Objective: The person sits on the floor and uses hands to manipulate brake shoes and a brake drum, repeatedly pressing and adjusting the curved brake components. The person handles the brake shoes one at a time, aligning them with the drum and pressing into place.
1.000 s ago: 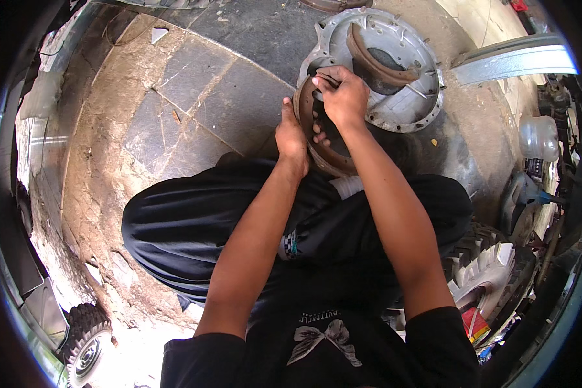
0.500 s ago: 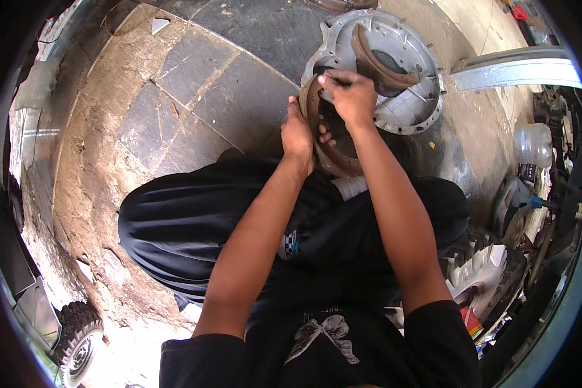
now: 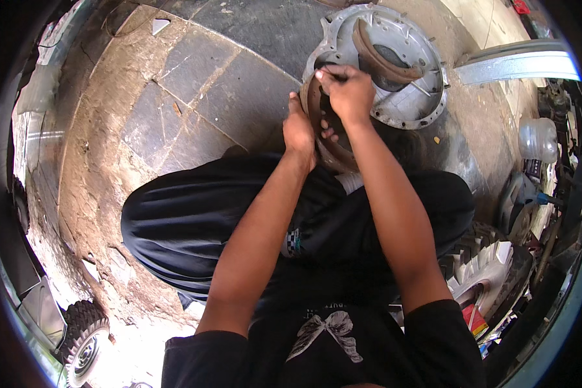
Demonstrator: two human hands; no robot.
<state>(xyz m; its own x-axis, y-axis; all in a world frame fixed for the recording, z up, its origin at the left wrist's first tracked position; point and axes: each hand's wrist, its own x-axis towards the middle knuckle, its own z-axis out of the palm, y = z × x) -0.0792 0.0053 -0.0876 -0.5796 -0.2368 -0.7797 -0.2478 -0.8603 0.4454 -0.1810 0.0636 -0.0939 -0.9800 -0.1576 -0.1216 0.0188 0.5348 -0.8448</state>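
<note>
A curved, brown, rusty brake shoe (image 3: 314, 107) stands tilted in front of my crossed legs. My left hand (image 3: 299, 134) is closed around it, thumb on the outer face and fingertips showing inside the curve. At its upper end my right hand (image 3: 352, 96) is closed in a pinch against the inner side; what sits between those fingers is hidden. Just beyond, a second brake shoe (image 3: 367, 53) rests on a round grey metal housing (image 3: 425, 115) with bolt holes around its rim.
A pale metal beam (image 3: 517, 63) lies to the far right. Along the right side are a clear plastic jar (image 3: 538, 140), a toothed wheel-like part (image 3: 482, 271) and assorted tools. At lower left stands a small wheel with a knobbly tyre (image 3: 84, 339). The floor is dark tile and rough concrete.
My right fingers have shifted slightly up and left along the brake shoe's upper end. My left hand keeps its grip. The whole view has shifted a little.
</note>
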